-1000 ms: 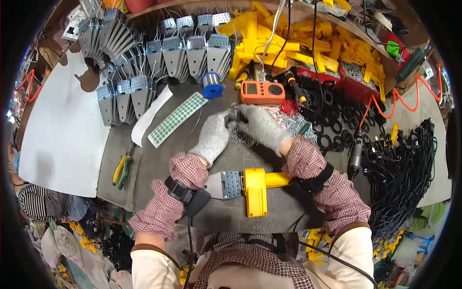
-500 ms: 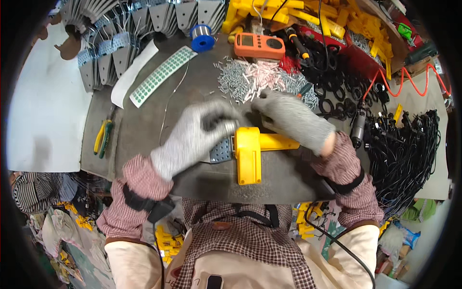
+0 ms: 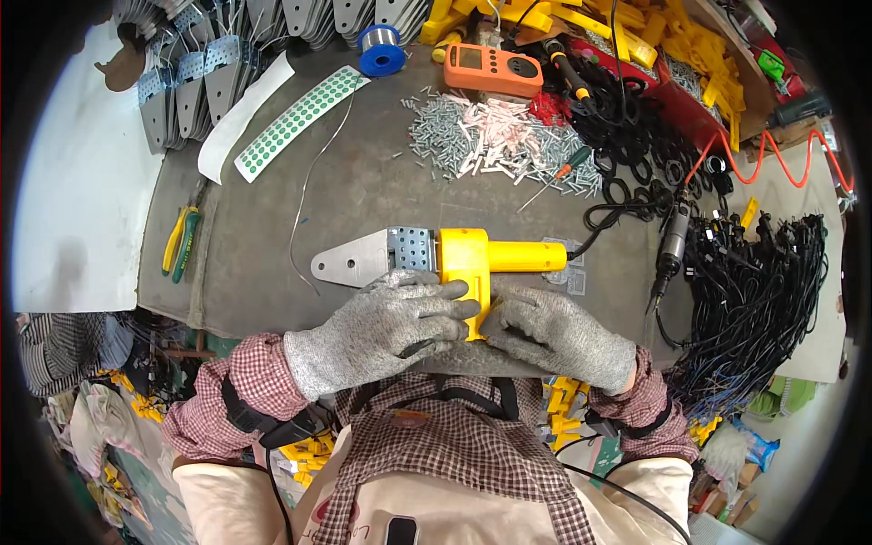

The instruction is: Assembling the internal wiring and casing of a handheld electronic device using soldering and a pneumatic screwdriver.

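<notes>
A yellow pipe welder (image 3: 464,250) with a pointed metal heating plate (image 3: 352,261) lies on the grey bench in front of me. Its handle points right, and a black cord runs from the handle's end. My left hand (image 3: 386,320), in a grey knit glove, lies across the lower part of the yellow housing, fingers bent round it. My right hand (image 3: 559,334), gloved too, has its fingers curled in against the housing's right lower edge. Whatever its fingertips may hold is hidden. Beyond the welder is a pile of small screws (image 3: 440,136) with pale pink pins (image 3: 495,136) among them.
A screwdriver (image 3: 556,179) rests by the screws, near an orange multimeter (image 3: 493,71) and a solder spool (image 3: 381,52). Pliers (image 3: 182,241) and a green-dotted sticker strip (image 3: 300,124) lie left. At right are a power screwdriver (image 3: 672,245) and bundled black cords (image 3: 758,300).
Both hands have come back toward me, the right one from the screw pile, onto the welder's lower housing. The metal plate and the screwdriver by the pile are now uncovered.
</notes>
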A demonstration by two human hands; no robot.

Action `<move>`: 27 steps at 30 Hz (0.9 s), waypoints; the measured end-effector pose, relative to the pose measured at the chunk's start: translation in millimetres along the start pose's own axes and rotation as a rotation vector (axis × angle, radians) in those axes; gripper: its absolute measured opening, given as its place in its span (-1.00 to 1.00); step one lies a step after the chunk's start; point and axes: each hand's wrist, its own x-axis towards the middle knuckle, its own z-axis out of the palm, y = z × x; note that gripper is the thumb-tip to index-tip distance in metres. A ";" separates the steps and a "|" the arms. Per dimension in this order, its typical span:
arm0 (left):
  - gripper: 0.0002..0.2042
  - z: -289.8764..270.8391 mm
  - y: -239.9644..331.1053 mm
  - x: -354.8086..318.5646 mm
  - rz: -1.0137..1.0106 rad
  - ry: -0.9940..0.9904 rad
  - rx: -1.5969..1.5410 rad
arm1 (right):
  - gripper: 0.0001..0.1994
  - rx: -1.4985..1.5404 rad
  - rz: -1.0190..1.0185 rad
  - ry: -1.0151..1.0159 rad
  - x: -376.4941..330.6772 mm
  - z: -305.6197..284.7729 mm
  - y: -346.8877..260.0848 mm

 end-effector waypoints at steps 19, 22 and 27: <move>-0.73 -59.6 -206.4 111.5 -0.536 0.308 0.214 | -0.69 -0.702 0.075 0.333 203.4 -72.3 86.5; -0.76 -56.9 -181.7 123.1 -0.586 0.239 0.130 | -0.67 -0.622 0.076 0.363 187.2 -78.9 99.0; -0.76 -59.4 -178.9 120.4 -0.693 0.291 0.039 | -0.75 -0.570 0.129 0.345 188.0 -89.3 71.4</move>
